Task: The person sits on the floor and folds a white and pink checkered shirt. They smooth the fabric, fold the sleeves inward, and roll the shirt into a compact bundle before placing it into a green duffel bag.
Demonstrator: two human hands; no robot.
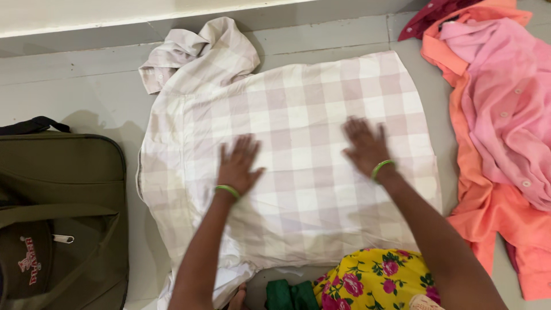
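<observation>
A pale checked shirt lies spread flat on the grey tiled floor, its collar and one sleeve bunched at the far left. My left hand rests palm down on the shirt's middle, fingers spread. My right hand presses flat on the cloth further right, fingers apart as well. Each wrist wears a green bangle. Neither hand grips anything.
An olive green bag with a black handle sits at the left. A pink shirt lies over an orange garment at the right, with a dark red one behind. Yellow flowered cloth and green fabric are near me.
</observation>
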